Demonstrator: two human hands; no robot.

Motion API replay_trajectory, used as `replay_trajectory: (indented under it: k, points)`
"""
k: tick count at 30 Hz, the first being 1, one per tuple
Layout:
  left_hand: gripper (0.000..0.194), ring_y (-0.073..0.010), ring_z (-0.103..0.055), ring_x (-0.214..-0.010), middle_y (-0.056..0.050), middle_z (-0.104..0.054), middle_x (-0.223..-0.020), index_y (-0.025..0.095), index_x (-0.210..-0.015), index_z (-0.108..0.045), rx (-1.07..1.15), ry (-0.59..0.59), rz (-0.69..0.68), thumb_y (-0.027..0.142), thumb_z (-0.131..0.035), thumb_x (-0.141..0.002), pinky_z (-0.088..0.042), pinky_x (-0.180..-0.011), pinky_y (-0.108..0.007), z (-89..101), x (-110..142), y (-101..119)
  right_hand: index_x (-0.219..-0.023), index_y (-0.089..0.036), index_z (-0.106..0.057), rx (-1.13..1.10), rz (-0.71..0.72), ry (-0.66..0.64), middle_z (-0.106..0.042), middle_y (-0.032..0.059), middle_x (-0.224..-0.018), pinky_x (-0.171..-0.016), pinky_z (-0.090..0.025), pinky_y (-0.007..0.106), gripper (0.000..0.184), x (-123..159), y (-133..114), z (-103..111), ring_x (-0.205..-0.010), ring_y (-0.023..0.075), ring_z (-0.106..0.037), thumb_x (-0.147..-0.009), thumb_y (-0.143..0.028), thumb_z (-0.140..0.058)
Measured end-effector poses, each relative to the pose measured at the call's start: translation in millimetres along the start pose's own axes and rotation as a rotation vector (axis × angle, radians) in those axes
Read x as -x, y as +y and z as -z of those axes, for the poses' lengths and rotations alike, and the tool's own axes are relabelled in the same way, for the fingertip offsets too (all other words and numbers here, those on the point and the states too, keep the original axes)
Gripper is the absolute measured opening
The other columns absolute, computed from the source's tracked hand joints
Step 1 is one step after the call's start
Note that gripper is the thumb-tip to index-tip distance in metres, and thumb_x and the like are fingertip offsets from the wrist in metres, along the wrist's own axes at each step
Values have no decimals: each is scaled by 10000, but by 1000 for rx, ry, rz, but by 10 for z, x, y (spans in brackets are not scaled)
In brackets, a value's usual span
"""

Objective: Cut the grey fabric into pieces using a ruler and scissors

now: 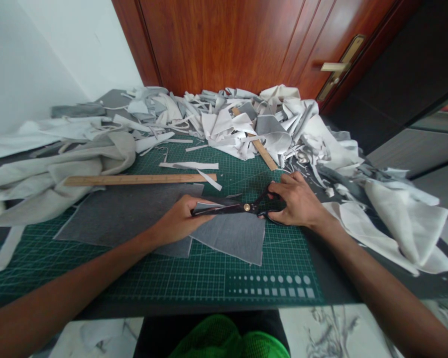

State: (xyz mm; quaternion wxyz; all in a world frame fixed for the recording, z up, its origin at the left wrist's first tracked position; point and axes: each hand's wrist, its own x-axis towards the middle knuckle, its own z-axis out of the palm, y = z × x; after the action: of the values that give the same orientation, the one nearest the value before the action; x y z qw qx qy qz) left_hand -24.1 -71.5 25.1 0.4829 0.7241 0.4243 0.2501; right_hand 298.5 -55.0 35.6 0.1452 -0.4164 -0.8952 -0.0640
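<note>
My right hand [296,201] grips the black handles of a pair of tailor's shears [246,208], which have a brass pivot screw. The blades point left into a grey fabric piece [227,238] lying on a green cutting mat [209,283]. My left hand [175,219] holds the fabric's edge right beside the blade tips, with the fabric folded up there. Part of the blades lies hidden in the fabric. A darker grey fabric sheet [115,219] lies under and left of my left hand.
A wooden ruler [140,179] lies across the mat beyond my hands. A heap of pale fabric scraps [246,124] with a wooden strip [261,151] in it fills the back, against a wooden door [224,44]. Beige cloth [59,174] lies left, white cloth [406,223] right.
</note>
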Motion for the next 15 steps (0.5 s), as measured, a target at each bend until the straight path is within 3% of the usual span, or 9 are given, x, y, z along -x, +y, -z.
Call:
replay_trajectory:
  k: [7,15]
  points:
    - [311,-221,-745,-925,-47,-809,-1096,209,-1138,-794,15,17,-77,278,-655,-868,-583,-786,-297,-10,-3,18,-811,-230,-589,-8,-8,4,-612,28,-717,-808,-322,398,258,17,24,-10,-771,245,-524,-742,-454,-699]
    - [290,-215,-743,-874,-54,-819,-1023,191,-1096,-804,-4,28,-48,273,-665,-856,-575,-715,-276,-2,-2,-16,-790,-230,-583,10,-3,22,-603,33,-723,-799,-333,390,285,6,0,-10,-758,240,-522,-734,-482,-703]
